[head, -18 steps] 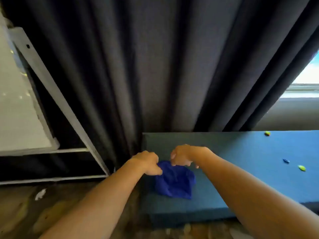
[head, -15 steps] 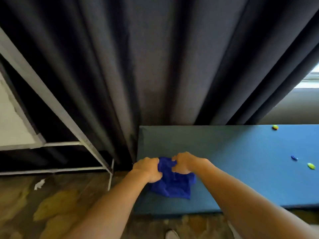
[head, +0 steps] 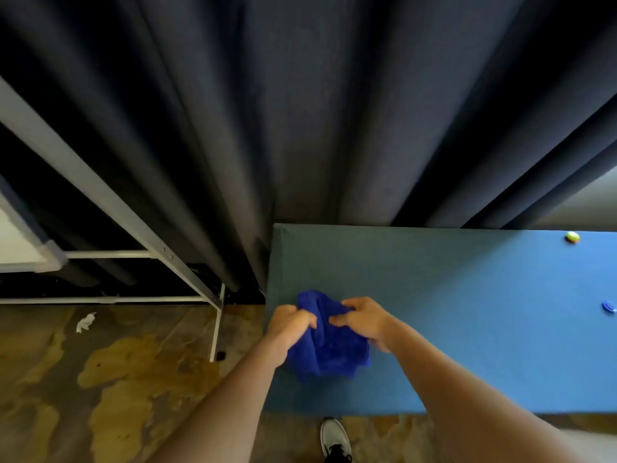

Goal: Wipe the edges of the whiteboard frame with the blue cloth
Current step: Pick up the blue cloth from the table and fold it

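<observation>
Both hands are closed on the blue cloth (head: 329, 342): the left hand (head: 289, 330) pinches its upper edge from nine o'clock, the right hand (head: 364, 320) from three o'clock, each grip bunching the fabric. The cloth sits crumpled at the near left corner of the blue tabletop (head: 467, 312), its lower folds touching the surface. It looks light, soft and limp, so it should fold into a pad best held by a gathered edge. The whiteboard frame (head: 50, 259) stands well apart at nine o'clock, before the dark curtain (head: 300, 111).
</observation>
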